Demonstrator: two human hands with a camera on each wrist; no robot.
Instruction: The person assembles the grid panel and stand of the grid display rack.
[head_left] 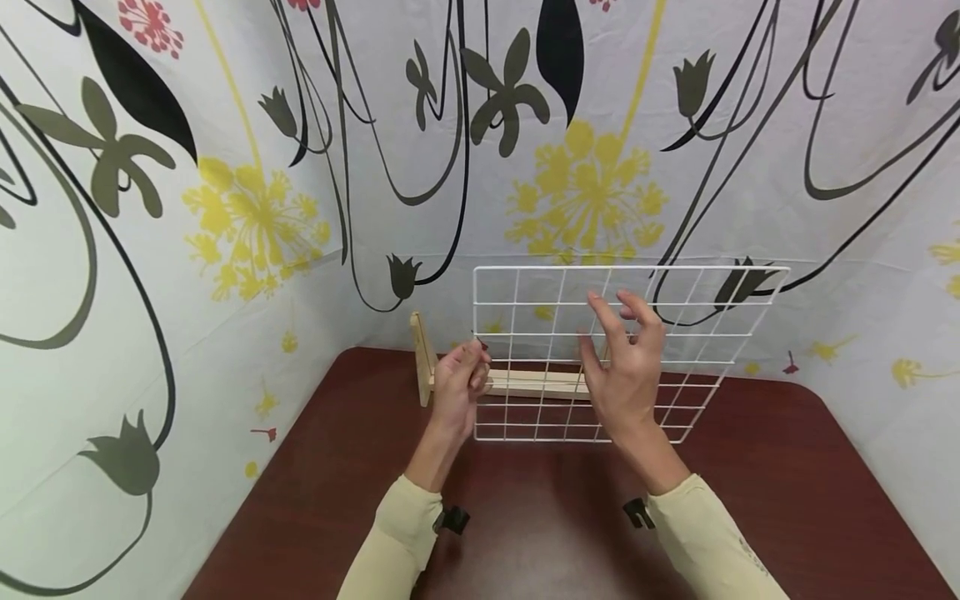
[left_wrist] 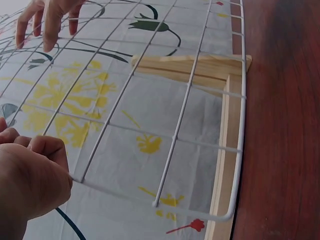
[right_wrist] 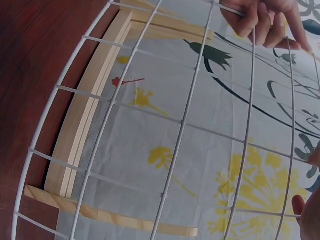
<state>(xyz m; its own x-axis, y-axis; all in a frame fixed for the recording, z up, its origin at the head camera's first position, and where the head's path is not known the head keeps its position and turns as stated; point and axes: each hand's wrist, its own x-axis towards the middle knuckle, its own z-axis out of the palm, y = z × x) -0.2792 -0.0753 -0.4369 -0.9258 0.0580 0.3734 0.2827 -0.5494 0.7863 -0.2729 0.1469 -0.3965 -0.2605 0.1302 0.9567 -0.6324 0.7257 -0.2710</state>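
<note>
A white wire grid panel [head_left: 531, 335] stands upright above the table, seen in all three views. My left hand [head_left: 459, 379] grips its left side wire, fingers curled round it; the left wrist view shows this hand [left_wrist: 32, 180] at the panel's edge. In front of the panel's middle is my right hand [head_left: 628, 367], its fingers spread and slightly bent near the wires. Whether its fingertips touch the grid is hard to tell. Only part of that right hand [right_wrist: 311, 215] shows in the right wrist view.
Behind the grid, a wooden frame [head_left: 536, 383] with a long bar and end pieces [head_left: 422, 358] stands on the dark red-brown table [head_left: 540, 517]. A floral-patterned cloth [head_left: 420, 225] hangs behind and at both sides.
</note>
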